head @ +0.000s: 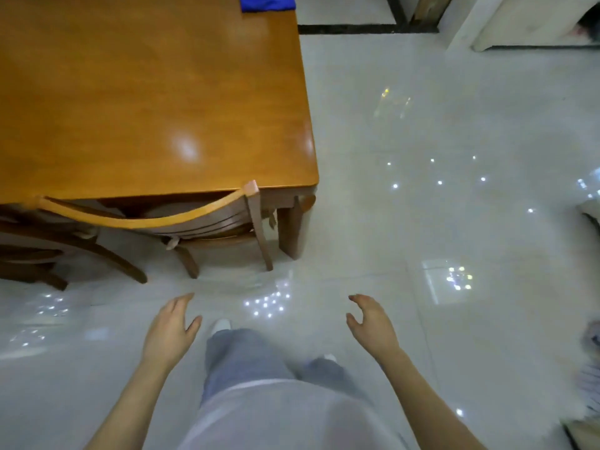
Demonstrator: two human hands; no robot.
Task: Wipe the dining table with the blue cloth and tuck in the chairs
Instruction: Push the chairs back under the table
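Note:
The wooden dining table fills the upper left. A folded blue cloth lies at its far right edge, cut off by the top of the frame. A wooden chair stands with its seat under the table's near side, its curved backrest just outside the edge. A second darker chair shows at the far left. My left hand and my right hand hang over the floor below the table corner, both with relaxed fingers and holding nothing.
Glossy white tiled floor stretches to the right of the table. A black floor strip and white furniture lie at the top right. Objects poke in at the right edge. My legs and white shoes are below.

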